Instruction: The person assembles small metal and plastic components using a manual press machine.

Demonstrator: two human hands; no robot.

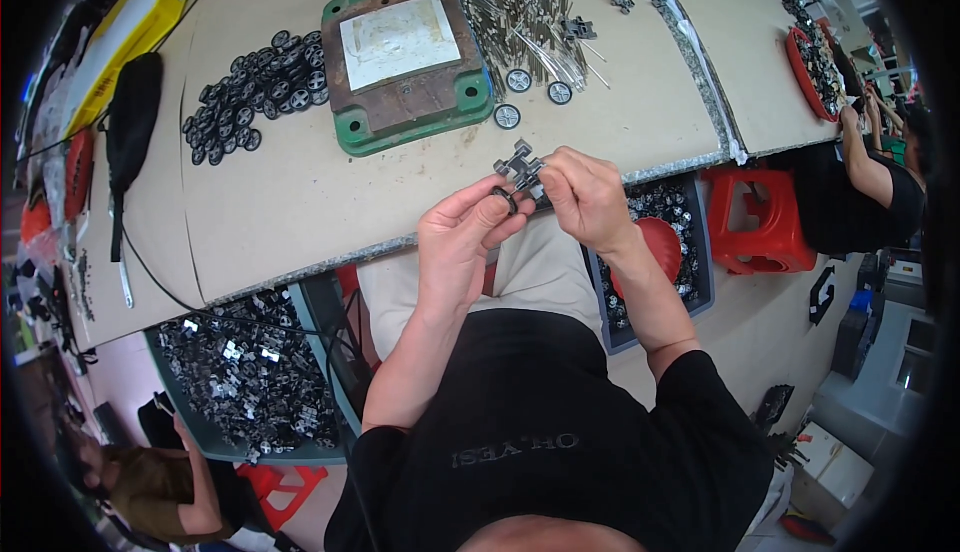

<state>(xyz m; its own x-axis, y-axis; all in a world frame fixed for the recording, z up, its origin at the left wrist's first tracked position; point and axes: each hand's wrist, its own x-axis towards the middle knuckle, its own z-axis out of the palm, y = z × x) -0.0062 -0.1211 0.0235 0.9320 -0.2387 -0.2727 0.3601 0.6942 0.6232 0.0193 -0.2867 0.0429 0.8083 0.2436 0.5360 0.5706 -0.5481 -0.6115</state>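
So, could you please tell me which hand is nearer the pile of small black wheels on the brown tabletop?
Left. The left hand lies closer to the wheel pile; the right hand is farther.

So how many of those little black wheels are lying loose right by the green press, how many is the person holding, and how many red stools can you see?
Loose wheels by the green press: 3
Wheels in the left hand: 1
Grey frame part in the right hand: 1
Red stools: 2
Total: 7
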